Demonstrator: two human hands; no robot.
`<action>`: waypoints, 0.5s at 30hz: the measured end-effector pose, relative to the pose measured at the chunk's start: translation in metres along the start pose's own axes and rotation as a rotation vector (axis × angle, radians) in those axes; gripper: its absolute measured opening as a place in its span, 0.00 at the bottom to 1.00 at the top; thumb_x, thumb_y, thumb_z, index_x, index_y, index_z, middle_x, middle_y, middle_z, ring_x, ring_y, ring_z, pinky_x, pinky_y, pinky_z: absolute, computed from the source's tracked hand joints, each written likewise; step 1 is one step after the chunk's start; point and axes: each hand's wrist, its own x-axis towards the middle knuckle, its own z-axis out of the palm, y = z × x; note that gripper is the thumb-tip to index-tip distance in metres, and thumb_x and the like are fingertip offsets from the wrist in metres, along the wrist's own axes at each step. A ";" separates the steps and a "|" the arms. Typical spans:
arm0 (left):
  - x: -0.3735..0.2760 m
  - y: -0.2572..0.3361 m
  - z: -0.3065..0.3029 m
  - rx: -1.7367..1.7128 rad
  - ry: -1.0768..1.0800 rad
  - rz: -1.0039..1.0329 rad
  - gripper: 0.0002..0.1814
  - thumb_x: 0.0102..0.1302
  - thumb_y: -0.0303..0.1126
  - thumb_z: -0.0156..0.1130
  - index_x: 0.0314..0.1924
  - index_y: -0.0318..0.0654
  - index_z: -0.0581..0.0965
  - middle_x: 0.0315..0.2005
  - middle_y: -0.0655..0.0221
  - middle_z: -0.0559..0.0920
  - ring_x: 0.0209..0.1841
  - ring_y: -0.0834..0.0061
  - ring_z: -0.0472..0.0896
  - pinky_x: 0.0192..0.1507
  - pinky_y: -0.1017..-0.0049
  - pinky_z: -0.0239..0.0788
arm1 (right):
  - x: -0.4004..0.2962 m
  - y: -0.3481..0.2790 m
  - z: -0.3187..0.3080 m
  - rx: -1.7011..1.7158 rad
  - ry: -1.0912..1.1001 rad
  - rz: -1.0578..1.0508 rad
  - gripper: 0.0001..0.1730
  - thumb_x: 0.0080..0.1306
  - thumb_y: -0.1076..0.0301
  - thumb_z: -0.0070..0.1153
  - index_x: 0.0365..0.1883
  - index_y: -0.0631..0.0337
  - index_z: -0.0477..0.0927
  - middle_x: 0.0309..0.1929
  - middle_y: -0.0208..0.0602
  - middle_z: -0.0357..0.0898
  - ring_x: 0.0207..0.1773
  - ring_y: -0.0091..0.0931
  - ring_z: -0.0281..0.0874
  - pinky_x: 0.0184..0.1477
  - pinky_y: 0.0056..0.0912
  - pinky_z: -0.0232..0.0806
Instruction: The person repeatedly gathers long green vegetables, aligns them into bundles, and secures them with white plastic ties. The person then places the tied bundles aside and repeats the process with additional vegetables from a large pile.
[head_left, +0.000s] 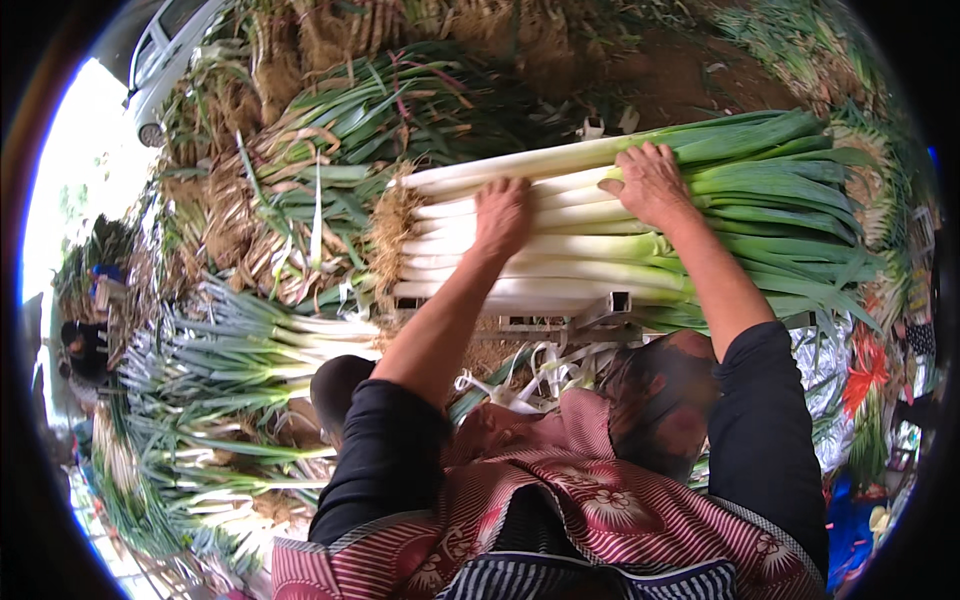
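Observation:
A thick row of leeks (559, 247) lies across a metal frame (600, 313) in front of me, white stalks side by side. Their roots (392, 236) point left and their green leaves (780, 195) fan out to the right. My left hand (504, 216) grips the white stalks nearer the root end, fingers curled over the far ones. Farther right, my right hand (651, 184) holds the stalks where white turns green, its thumb spread to the left. What lies under my palms is hidden.
Heaped leeks with dry leaves (322, 157) lie beyond the frame. More leeks (247, 352) are piled at the left. Orange-red ties (866, 371) hang at the right, near silvery sheeting (825, 375). At far left are a person (86, 349) and a parked vehicle (169, 60).

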 end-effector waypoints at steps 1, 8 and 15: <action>-0.001 0.022 0.000 0.029 0.091 0.031 0.15 0.73 0.40 0.58 0.55 0.44 0.80 0.52 0.56 0.80 0.58 0.50 0.76 0.62 0.48 0.63 | 0.000 0.001 0.003 -0.025 0.021 -0.004 0.39 0.73 0.33 0.49 0.56 0.64 0.82 0.61 0.46 0.80 0.66 0.40 0.70 0.70 0.46 0.56; -0.025 0.031 -0.009 0.045 0.092 0.029 0.15 0.73 0.36 0.54 0.56 0.41 0.75 0.53 0.54 0.78 0.58 0.49 0.74 0.63 0.49 0.61 | -0.019 -0.030 -0.008 -0.043 0.049 -0.016 0.41 0.71 0.32 0.52 0.55 0.67 0.81 0.53 0.46 0.82 0.62 0.39 0.72 0.67 0.46 0.58; -0.018 0.033 -0.001 0.065 0.058 -0.001 0.14 0.70 0.36 0.56 0.53 0.41 0.76 0.50 0.56 0.78 0.55 0.52 0.75 0.61 0.53 0.61 | -0.010 -0.020 0.006 0.049 0.104 -0.040 0.37 0.71 0.35 0.55 0.54 0.65 0.81 0.53 0.46 0.80 0.62 0.41 0.72 0.70 0.49 0.56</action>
